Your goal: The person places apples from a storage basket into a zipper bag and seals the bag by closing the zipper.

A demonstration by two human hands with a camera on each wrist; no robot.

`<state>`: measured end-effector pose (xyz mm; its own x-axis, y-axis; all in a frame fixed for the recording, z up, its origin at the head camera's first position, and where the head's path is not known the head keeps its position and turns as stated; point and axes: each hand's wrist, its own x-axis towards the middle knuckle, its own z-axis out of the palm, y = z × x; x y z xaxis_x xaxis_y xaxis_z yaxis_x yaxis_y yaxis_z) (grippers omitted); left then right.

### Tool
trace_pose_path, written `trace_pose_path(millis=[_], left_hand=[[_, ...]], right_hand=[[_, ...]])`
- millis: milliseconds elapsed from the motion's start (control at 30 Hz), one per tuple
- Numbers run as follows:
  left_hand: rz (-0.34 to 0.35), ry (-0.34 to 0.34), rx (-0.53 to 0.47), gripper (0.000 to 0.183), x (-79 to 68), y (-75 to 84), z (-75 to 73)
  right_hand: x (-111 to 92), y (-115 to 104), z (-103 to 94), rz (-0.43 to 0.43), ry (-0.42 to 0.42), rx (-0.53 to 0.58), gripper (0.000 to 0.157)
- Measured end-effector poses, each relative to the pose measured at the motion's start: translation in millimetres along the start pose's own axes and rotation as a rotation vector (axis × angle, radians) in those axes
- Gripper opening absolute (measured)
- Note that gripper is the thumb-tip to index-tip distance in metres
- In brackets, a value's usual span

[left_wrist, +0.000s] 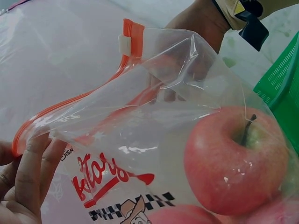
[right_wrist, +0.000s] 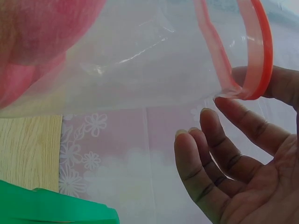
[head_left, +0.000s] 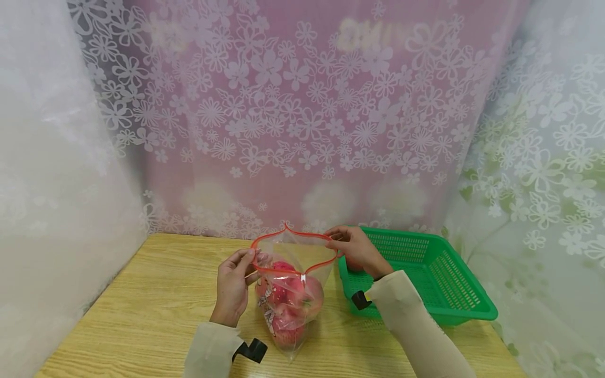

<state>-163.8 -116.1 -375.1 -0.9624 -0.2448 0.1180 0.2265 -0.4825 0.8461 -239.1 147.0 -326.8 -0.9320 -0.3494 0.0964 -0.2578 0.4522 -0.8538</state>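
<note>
A clear zip bag (head_left: pixel 289 296) with a red zip rim (head_left: pixel 271 271) stands on the table, its mouth spread wide. Several red apples (left_wrist: pixel 236 161) fill its lower part, and red lettering with a cartoon figure marks one side. My left hand (head_left: pixel 233 283) pinches the left end of the rim between thumb and fingers. At the opposite end, my right hand (head_left: pixel 356 249) grips the rim with thumb and index finger, the other fingers loosely bent (right_wrist: pixel 194 172) below it. A white slider (left_wrist: pixel 124 45) sits on the zip, at the near side in the head view.
To the right stands a green plastic basket (head_left: pixel 472 294) with slotted walls. Another apple (head_left: pixel 353 264) shows in its left end, partly behind my right hand. The wooden table (head_left: pixel 156 294) is bounded by flowered curtains (head_left: pixel 302 131) at the back and sides.
</note>
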Motion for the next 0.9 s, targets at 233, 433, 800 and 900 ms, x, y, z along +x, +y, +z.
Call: trace_pose_path(millis=[233, 433, 800, 900], left_hand=[[-0.002, -0.005, -0.020, 0.017, 0.5, -0.3, -1.4], [-0.003, 0.000, -0.012, 0.016, 0.1, -0.8, -2.5], [0.002, 0.001, -0.004, 0.016, -0.9, -0.3, -3.6], [0.001, -0.003, -0.007, 0.016, -1.2, -0.2, -3.7]], right_hand=[[2, 1, -3.7, -0.014, -0.016, 0.040, 0.036], [3, 2, -8.9, -0.013, 0.000, 0.054, 0.045], [7, 12, -22.9, 0.045, 0.065, 0.086, 0.053], [10, 18, -27.7, 0.067, 0.087, 0.128, 0.054]])
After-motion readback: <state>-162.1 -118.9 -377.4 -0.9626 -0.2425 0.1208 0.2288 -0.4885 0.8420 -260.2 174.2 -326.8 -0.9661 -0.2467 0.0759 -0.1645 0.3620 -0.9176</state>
